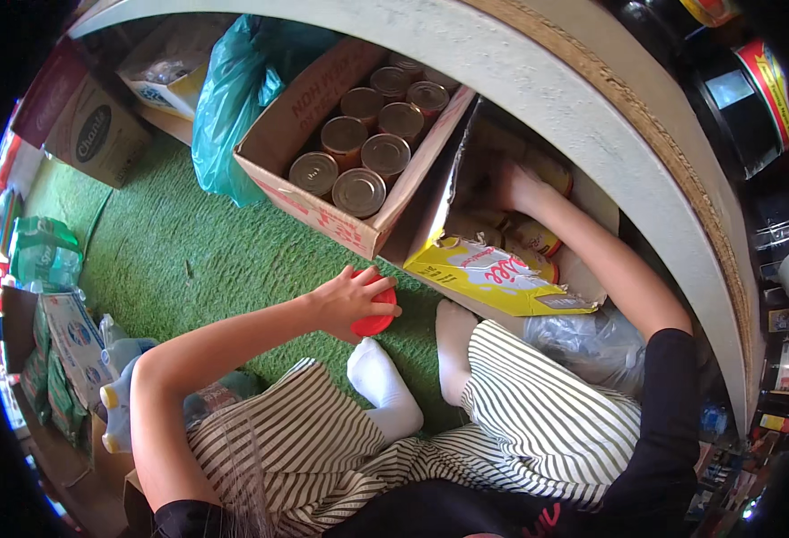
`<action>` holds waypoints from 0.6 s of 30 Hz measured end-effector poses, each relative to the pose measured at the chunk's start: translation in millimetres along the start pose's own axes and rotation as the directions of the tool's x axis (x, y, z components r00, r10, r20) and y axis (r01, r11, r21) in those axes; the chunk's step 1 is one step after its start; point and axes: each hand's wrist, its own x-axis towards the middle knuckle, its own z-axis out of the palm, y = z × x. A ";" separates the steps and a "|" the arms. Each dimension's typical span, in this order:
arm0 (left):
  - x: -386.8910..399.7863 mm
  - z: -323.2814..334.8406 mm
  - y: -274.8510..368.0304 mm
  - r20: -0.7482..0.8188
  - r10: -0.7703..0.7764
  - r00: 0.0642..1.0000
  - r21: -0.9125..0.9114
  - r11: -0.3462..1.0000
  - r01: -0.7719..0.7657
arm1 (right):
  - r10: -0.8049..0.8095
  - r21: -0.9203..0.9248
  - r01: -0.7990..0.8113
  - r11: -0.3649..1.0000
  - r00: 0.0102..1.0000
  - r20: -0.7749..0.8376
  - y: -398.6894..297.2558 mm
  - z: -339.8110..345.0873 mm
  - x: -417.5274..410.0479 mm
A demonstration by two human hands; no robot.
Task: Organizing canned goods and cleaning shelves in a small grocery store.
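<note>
My left hand (348,301) has its fingers spread over a round red plastic lid (382,316) and grips it low above the green turf mat (233,249). Whether anything sits beneath the lid is hidden. My right hand (517,187) reaches deep into a torn yellow carton (434,259); its fingers are lost in the shadow, so what they touch cannot be made out. Several yellow-labelled cans (537,235) lie inside that carton around the hand. Beside it stands an open brown cardboard box (300,202) holding rows of upright metal cans (359,192).
A shelf board (569,87) curves over both boxes. Left of the brown box hangs a teal plastic bag (223,121). A closed carton (95,131) and green bottles (46,250) line the left side. Clear plastic bags (589,343) lie by my right knee.
</note>
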 end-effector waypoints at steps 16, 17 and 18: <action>5.7 -8.9 4.8 0.060 -0.040 0.997 0.000 0.999 0.040 | -0.022 -0.335 0.007 0.942 0.999 -0.040 -3.0 34.8 7.3; 9.0 -11.5 5.6 0.059 -0.026 0.998 0.003 1.000 0.026 | -0.117 -0.397 -0.009 0.918 0.949 -0.291 15.4 52.6 9.8; 7.6 -12.8 7.0 0.089 -0.053 0.995 0.060 0.997 0.048 | -0.145 -0.310 0.114 0.944 0.986 -0.079 23.1 43.4 10.9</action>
